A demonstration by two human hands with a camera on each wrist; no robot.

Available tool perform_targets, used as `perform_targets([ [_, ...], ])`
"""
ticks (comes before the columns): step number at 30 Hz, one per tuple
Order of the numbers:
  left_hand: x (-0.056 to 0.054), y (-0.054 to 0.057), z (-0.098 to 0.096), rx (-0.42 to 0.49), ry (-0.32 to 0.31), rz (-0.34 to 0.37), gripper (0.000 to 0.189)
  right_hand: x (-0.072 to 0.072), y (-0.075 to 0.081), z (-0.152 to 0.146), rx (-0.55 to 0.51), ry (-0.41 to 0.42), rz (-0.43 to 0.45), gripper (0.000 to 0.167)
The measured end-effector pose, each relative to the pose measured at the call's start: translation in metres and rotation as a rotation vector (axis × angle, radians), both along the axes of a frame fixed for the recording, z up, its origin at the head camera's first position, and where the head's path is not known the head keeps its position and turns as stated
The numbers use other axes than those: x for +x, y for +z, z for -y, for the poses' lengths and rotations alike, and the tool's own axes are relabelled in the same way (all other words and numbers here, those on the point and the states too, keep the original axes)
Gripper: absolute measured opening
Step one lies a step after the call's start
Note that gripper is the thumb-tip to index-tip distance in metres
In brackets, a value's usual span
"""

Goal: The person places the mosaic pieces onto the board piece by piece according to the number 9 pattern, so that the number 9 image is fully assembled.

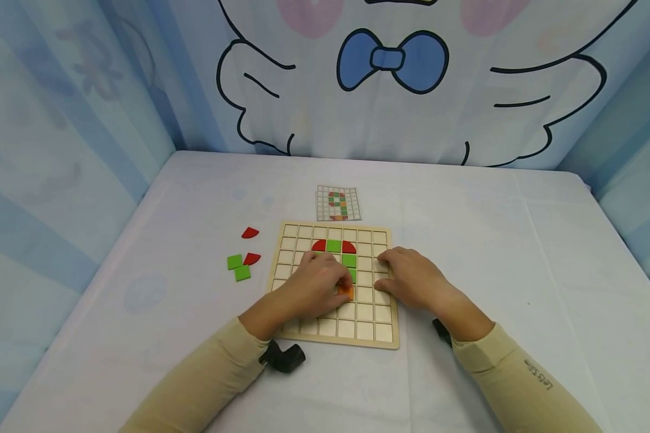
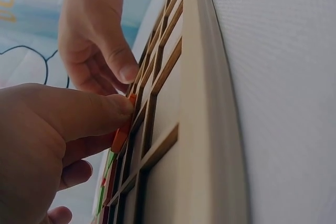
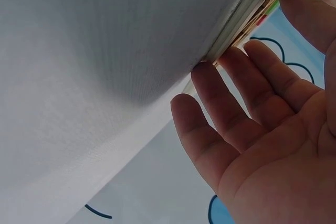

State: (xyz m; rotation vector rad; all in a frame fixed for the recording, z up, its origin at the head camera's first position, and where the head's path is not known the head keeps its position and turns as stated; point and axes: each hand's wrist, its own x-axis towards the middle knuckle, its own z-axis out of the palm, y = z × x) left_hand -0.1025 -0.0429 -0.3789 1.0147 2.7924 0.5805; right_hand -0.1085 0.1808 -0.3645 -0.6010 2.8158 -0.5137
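My left hand (image 1: 315, 285) reaches over the wooden grid board (image 1: 338, 343) and pinches an orange tile (image 1: 346, 293) between thumb and finger. The left wrist view has this orange tile (image 2: 121, 137) tilted against the grid's ridges. Along the board's right edge rests my right hand (image 1: 416, 279), its fingers relaxed and holding nothing; in the right wrist view the fingertips (image 3: 203, 72) are at the rim. A green square (image 1: 333, 246) sits in the grid between a red quarter-round (image 1: 319, 245) and another red quarter-round (image 1: 349, 247). Green squares (image 1: 349, 261) run below, partly hidden by my left hand.
Left of the board lie two loose red quarter-rounds (image 1: 251, 258) and two green squares (image 1: 242, 273). Behind it is a pattern card (image 1: 351, 195) printed with a coloured figure on a grid. A printed curtain (image 1: 314, 90) stands at the table's back edge.
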Motion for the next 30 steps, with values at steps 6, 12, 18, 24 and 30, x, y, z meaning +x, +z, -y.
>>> perform_targets([
  [6,0.0004,0.0007,-0.0022,-0.011,-0.001,0.002,0.009,0.0003,0.0002,0.0007,-0.005,0.004,-0.01,0.047],
  [12,0.0008,0.0006,-0.0026,-0.003,-0.005,-0.006,0.01,-0.0001,0.0002,0.0005,-0.003,0.004,-0.007,0.048],
  [18,0.0012,0.0011,-0.0023,-0.024,-0.006,-0.021,0.008,-0.0012,-0.0005,0.0006,0.002,0.0,-0.003,0.047],
  [24,0.0023,0.0011,-0.0011,-0.031,-0.012,-0.048,0.005,-0.001,0.0003,0.0009,-0.003,-0.003,-0.008,0.046],
  [30,0.0033,0.0001,-0.0006,-0.013,-0.005,-0.041,0.005,-0.0009,-0.0006,0.0011,-0.007,-0.005,-0.004,0.047],
])
